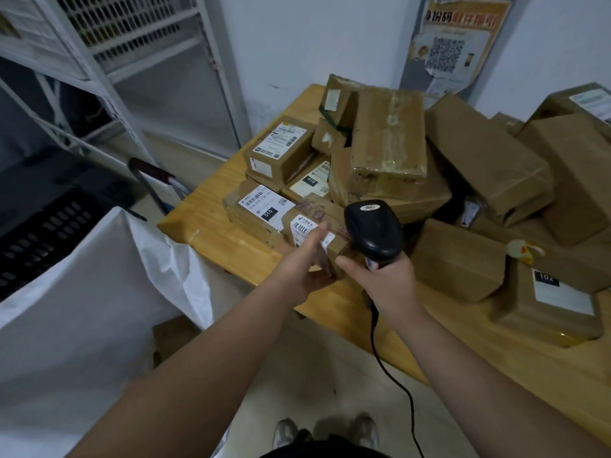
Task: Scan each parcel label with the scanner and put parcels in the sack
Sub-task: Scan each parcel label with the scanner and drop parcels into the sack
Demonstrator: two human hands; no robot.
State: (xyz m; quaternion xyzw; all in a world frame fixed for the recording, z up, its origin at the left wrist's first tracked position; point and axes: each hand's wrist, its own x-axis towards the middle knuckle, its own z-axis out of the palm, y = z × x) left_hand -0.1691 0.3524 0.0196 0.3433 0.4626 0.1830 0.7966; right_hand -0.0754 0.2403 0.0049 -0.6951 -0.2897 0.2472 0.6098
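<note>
My left hand (299, 266) grips a small brown parcel (330, 223) with a white barcode label, held at the near edge of the wooden table (211, 206). My right hand (383, 276) holds a black handheld scanner (373, 229) by its grip, its head just right of the parcel and pointing toward the label. A black cable hangs from the scanner toward the floor. A white sack (82, 309) stands open at the lower left, beside the table. Several more labelled cardboard parcels (390, 143) are piled on the table behind.
A white metal shelving rack (109, 61) stands at the back left, with a black crate (43, 233) below it. A QR-code poster (453, 44) hangs on the wall. More boxes (545, 302) crowd the table's right side. My shoes show on the tiled floor.
</note>
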